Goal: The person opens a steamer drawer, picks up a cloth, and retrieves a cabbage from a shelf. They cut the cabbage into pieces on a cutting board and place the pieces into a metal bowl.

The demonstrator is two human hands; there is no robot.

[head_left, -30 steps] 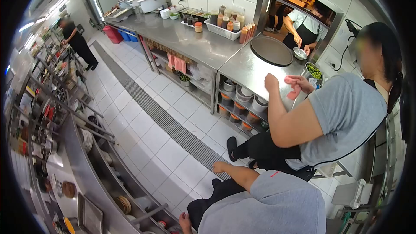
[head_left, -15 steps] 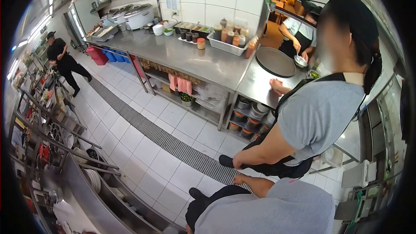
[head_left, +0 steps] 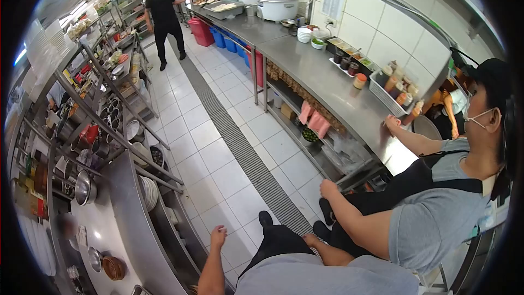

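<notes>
My left hand point(head_left: 218, 236) hangs over the tiled floor beside the steel counter on the left, its fingers curled in, with a small whitish spot at the fingertips that I cannot make out. Low in front of my body, my right hand point(head_left: 310, 240) hangs above the floor grate point(head_left: 234, 147), its fingers partly hidden. Close on my right stands a co-worker point(head_left: 431, 207) in a grey shirt, black apron and black cap. One of that person's hands point(head_left: 392, 125) is at the edge of the steel worktop point(head_left: 322, 82); the other point(head_left: 329, 189) hangs near my right arm.
White plates point(head_left: 148, 192), a steel bowl point(head_left: 85, 187) and a brown bowl point(head_left: 113, 267) are at the left counter. Sauce bottles stand in a white basket point(head_left: 386, 94) on the worktop. Rice cookers point(head_left: 277, 8) line the back. Another person point(head_left: 164, 19) stands down the aisle.
My view has swung left along the aisle, and my left hand has come into sight. The far person now reaches an arm to the counter. The near co-worker's hand is still at the worktop.
</notes>
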